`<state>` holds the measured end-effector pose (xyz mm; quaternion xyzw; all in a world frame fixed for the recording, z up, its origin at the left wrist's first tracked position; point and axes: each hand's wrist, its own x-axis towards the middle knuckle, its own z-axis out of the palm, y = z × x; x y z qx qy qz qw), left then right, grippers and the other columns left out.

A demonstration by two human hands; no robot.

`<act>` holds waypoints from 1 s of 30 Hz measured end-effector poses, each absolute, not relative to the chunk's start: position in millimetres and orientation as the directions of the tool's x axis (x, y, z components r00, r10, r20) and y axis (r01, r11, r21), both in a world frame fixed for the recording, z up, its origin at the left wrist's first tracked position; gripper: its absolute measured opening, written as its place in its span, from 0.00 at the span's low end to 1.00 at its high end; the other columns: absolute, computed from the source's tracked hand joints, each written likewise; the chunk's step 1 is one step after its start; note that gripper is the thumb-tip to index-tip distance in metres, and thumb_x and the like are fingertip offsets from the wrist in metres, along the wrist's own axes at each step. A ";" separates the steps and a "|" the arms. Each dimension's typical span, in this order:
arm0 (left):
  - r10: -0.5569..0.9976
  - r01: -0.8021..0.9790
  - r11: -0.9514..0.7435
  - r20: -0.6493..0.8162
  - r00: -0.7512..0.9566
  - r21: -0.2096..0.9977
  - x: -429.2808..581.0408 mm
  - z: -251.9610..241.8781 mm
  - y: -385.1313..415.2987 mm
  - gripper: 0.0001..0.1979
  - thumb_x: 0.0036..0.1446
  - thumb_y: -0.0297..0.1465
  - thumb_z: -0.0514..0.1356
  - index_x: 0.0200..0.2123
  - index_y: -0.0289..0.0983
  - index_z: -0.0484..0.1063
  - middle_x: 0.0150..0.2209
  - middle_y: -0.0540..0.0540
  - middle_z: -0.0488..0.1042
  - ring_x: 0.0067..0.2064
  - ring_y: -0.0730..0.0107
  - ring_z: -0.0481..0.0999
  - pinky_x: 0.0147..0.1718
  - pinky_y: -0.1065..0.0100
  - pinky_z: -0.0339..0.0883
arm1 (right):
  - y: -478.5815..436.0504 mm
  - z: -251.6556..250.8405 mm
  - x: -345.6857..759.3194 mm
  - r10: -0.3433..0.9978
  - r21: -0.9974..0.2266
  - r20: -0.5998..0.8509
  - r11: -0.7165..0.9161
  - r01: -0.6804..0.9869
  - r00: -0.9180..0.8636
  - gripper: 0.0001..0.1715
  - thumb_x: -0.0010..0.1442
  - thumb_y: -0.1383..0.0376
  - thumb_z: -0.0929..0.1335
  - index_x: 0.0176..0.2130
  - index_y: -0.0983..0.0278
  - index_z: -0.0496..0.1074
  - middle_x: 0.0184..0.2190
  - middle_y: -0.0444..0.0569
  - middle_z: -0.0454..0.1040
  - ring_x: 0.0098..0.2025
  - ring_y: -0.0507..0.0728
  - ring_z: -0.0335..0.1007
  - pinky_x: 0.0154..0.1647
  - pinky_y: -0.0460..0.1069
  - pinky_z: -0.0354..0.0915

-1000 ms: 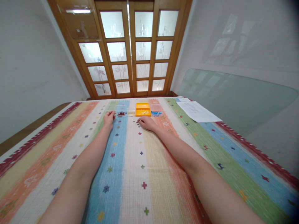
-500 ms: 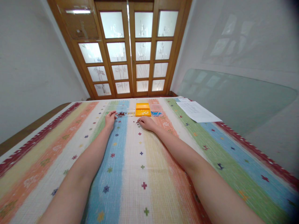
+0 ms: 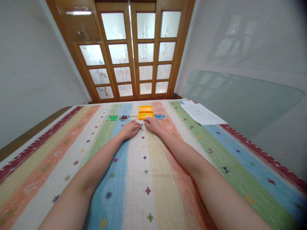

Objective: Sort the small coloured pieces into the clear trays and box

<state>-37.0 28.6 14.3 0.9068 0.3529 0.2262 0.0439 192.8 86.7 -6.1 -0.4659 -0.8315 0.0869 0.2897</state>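
My left hand [image 3: 131, 129] lies low over the cloth, just in front of the row of small boxes, its fingers bent and drawn together. My right hand [image 3: 153, 125] is a little to its right, before the yellow-orange box [image 3: 146, 109], thumb and fingers pinched. Whatever is in either pinch is too small to make out. White bits lie in the front of the orange box. To its left are small dark red pieces [image 3: 124, 118] and green pieces [image 3: 113, 118] in clear trays. Blue pieces [image 3: 159, 117] sit in a clear tray on the right.
A striped, patterned tablecloth [image 3: 136, 179] covers the table. Printed paper [image 3: 202, 114] lies at the far right. A glass panel [image 3: 240, 92] leans along the right wall, and wooden doors with glass panes [image 3: 134, 48] stand beyond the table.
My left hand has moved right, from the dark red pieces to beside my right hand, uncovering the green pieces. My right hand has shifted slightly right and away from me.
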 end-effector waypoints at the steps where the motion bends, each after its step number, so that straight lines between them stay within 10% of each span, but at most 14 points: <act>1: 0.651 0.616 -0.755 0.376 0.659 0.226 -35.5 15.9 27.5 0.15 0.69 0.31 0.57 0.50 0.43 0.83 0.53 0.43 0.82 0.57 0.56 0.74 0.63 0.53 0.64 | 86.5 -6.5 192.6 0.823 -0.410 0.403 0.554 0.725 -0.401 0.15 0.70 0.67 0.66 0.49 0.63 0.82 0.49 0.53 0.83 0.51 0.59 0.77 0.55 0.50 0.67; 30: 0.667 0.667 -0.731 0.354 0.655 0.143 -47.8 16.8 32.8 0.13 0.67 0.28 0.58 0.43 0.42 0.85 0.44 0.42 0.83 0.49 0.56 0.76 0.54 0.56 0.67 | 79.6 -0.5 191.6 0.816 -0.393 0.362 0.572 0.720 -0.451 0.16 0.72 0.66 0.65 0.49 0.63 0.82 0.50 0.53 0.83 0.51 0.59 0.77 0.53 0.49 0.66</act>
